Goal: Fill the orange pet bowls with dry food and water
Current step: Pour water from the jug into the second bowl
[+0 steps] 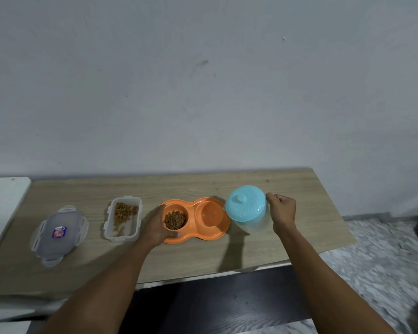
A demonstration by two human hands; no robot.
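An orange double pet bowl (217,233) sits in the middle of the wooden table (198,186). Its left cup holds brown dry food (174,220); its right cup (211,213) looks empty. My left hand (156,226) grips the bowl's left end. Just right of the bowl stands a clear water jug with a light blue lid (245,203). My right hand (282,209) is closed at the jug's right side, on its handle. An open clear container (122,220) with some dry food left in it lies left of the bowl.
The container's clear lid (58,233) lies flat at the table's left end. A white surface (3,198) adjoins the table on the left. The grey wall runs close behind. Marbled floor (384,266) shows past the right edge, and a dark surface (217,300) lies below the front edge.
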